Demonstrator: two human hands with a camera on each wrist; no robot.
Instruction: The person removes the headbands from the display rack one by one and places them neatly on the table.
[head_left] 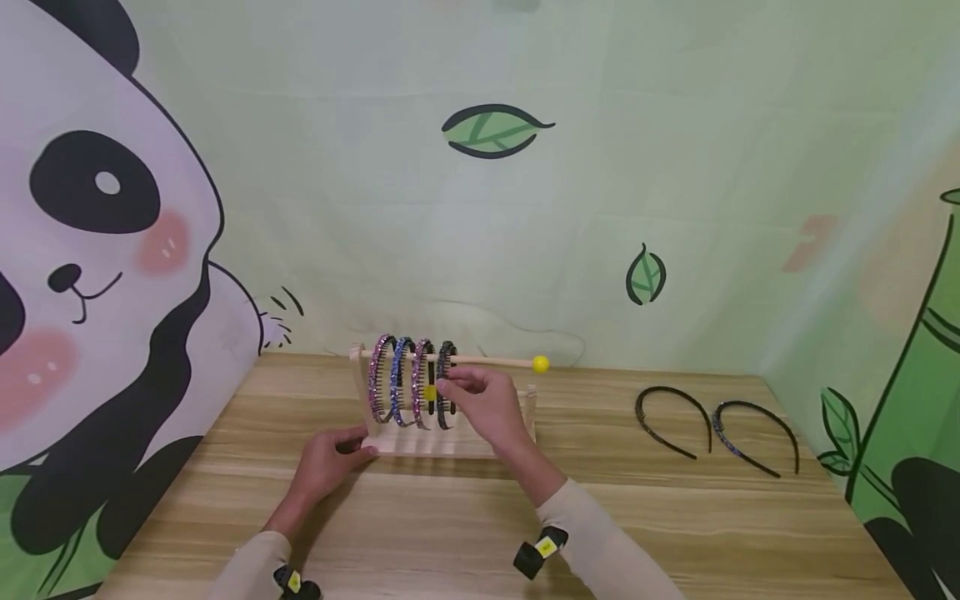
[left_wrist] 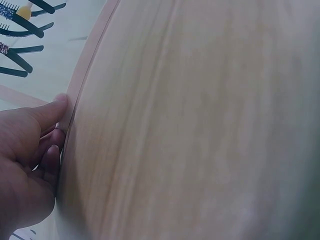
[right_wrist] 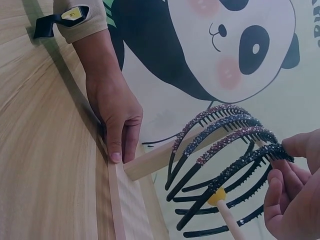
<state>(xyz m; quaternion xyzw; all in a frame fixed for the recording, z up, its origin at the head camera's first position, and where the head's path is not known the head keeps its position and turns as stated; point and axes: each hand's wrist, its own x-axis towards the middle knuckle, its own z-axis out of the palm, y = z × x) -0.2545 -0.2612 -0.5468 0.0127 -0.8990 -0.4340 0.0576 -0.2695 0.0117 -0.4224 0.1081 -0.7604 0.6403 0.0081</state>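
A wooden rack [head_left: 442, 444] stands on the table, its upper rod [head_left: 498, 362] tipped with a yellow ball [head_left: 541, 364]. Glittery toothed headbands hang in a row on it: a pink headband [head_left: 373, 375], a blue headband [head_left: 394, 387], another pink headband [head_left: 417, 387] and a black headband [right_wrist: 235, 165] at the right end. My right hand [head_left: 487, 408] pinches the black headband between thumb and fingers. With thumb and fingers, my left hand [head_left: 326, 462] holds the base's front left corner; in the left wrist view the thumb lies along the base edge [left_wrist: 82, 75].
To the right on the wooden table [head_left: 600, 517] lie a black headband [head_left: 678, 392] and a headband with blue glitter [head_left: 757, 408], side by side. A second yellow ball [head_left: 430, 392] shows among the hanging headbands. Behind the table hangs a panda-printed cloth [head_left: 360, 208].
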